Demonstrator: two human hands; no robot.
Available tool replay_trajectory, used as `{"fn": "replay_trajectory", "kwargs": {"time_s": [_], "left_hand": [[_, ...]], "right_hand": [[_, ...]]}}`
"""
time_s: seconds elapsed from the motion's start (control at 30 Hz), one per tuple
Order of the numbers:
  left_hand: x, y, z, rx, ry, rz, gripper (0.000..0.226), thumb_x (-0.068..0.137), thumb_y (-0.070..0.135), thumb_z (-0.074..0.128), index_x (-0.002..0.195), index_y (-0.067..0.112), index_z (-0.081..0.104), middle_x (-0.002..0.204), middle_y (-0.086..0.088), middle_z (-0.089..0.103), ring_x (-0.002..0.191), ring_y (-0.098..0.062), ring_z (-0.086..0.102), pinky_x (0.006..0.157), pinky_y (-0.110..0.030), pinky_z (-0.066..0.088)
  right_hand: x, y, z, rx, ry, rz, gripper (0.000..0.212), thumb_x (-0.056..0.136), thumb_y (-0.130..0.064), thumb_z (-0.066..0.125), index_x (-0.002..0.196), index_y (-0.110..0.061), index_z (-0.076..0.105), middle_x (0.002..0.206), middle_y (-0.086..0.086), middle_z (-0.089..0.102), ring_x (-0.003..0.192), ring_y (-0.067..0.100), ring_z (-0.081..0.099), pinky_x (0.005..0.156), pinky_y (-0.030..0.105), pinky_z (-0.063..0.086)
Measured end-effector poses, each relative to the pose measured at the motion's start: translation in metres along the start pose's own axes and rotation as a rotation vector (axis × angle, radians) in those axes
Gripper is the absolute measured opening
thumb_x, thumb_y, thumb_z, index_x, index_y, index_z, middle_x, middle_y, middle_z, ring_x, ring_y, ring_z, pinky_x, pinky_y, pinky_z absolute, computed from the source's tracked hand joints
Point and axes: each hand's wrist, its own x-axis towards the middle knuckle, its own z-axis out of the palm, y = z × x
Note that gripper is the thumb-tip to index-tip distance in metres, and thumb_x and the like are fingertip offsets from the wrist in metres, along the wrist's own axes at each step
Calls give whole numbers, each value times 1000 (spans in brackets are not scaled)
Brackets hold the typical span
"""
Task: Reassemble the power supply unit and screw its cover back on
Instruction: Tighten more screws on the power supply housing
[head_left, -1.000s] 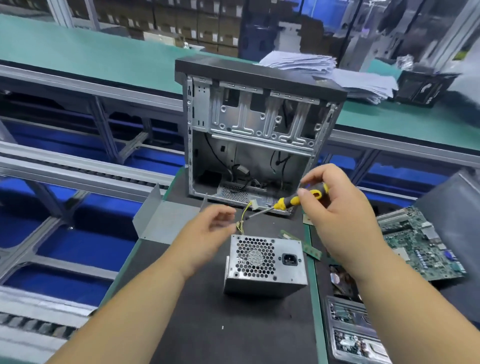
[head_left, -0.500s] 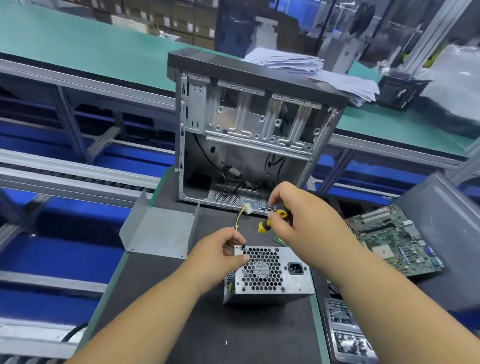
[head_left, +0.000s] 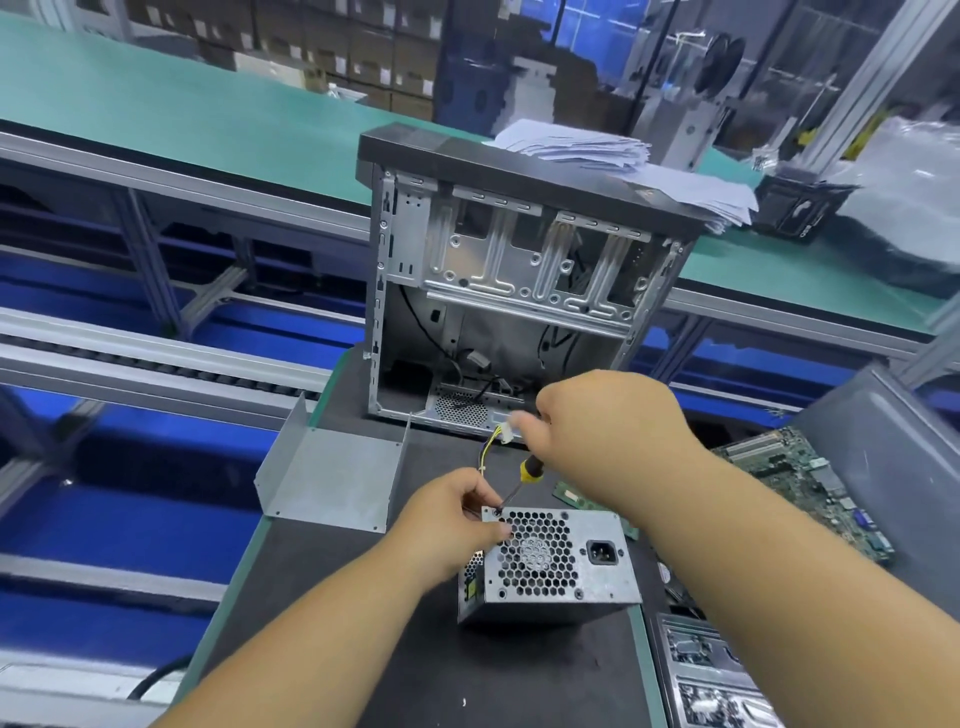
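A grey metal power supply unit (head_left: 550, 566) lies on the dark mat, its honeycomb fan grille and power socket facing me. My right hand (head_left: 602, 431) grips a yellow-and-black screwdriver (head_left: 530, 472) whose tip meets the unit's top left corner. My left hand (head_left: 452, 525) holds that same corner, thumb on the grille and fingers pinched near the screwdriver tip. Yellow and black wires with a white plug (head_left: 501, 436) run out behind the unit. A bent grey metal cover (head_left: 332, 478) lies to the left on the mat.
An open, empty computer case (head_left: 514, 291) stands upright behind the unit. A green motherboard (head_left: 800, 483) and a grey panel (head_left: 893, 457) lie at the right, a memory stick (head_left: 571, 496) beside the unit, more boards (head_left: 711, 680) at lower right. Conveyor rails run along the left.
My right hand has lowered the screwdriver from mid-air until its tip reached the unit's top left corner. My left hand has moved from above the unit onto that corner.
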Motion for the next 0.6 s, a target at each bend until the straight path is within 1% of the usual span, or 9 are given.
{"fn": "replay_trajectory", "kwargs": {"time_s": [0.07,0.1,0.2,0.27,0.3,0.37,0.47,0.53,0.6], "left_hand": [[1,1,0,3,6,-1,22,74,21,83,78,30,64,72,5,56,52,-1,47,54,-16,44],[0,1,0,-1,9,-4,22,74,20,83,78,30,64,72,6,55,52,-2,47,55,-17,44],[-1,3,2,7,17,-1,22,75,20,83,79,30,63,71,7,53,57,-5,48,57,-16,42],[-2,3,2,9,27,0,23,76,19,82,79,30,62,71,8,53,59,-6,48,57,-16,41],[-3,3,3,8,31,1,23,76,19,82,79,30,62,71,8,53,60,-6,49,58,-17,41],[-3,4,3,15,33,2,23,76,19,82,78,30,62,72,7,54,62,-7,50,61,-19,42],[-4,5,3,19,40,-2,21,77,21,81,80,31,62,76,6,57,66,-8,52,64,-21,46],[-4,6,2,14,50,-13,20,78,23,81,82,31,63,78,6,58,65,-8,54,64,-24,48],[-5,8,1,7,48,-21,19,77,24,81,83,30,64,80,5,59,65,-10,55,63,-28,50]], "right_hand": [[0,-3,5,48,15,71,54,98,-62,28,64,-22,41,62,-4,48,55,15,41,47,26,26],[-1,-2,6,94,14,82,50,97,-61,30,67,-23,41,65,-5,49,57,16,44,48,27,27],[-6,2,6,347,-33,49,20,89,-45,49,85,-26,45,80,-9,51,70,14,51,53,30,32],[-7,4,2,464,-50,18,14,86,-33,56,92,-27,44,80,-10,49,67,7,47,51,29,31],[-7,3,2,453,-34,3,15,87,-31,57,93,-28,44,77,-9,49,65,6,46,50,28,30],[-6,1,3,316,25,-2,15,91,-37,56,94,-27,45,70,-7,49,62,10,45,48,29,30],[-2,-6,11,103,59,57,20,98,-41,45,94,-24,54,64,-6,49,63,21,50,48,28,28],[-1,-9,14,83,57,63,26,100,-45,41,94,-22,52,64,-6,49,64,22,51,47,27,28],[-1,-6,12,168,26,39,32,98,-53,42,92,-22,46,67,-6,51,66,20,53,49,28,32]]}}
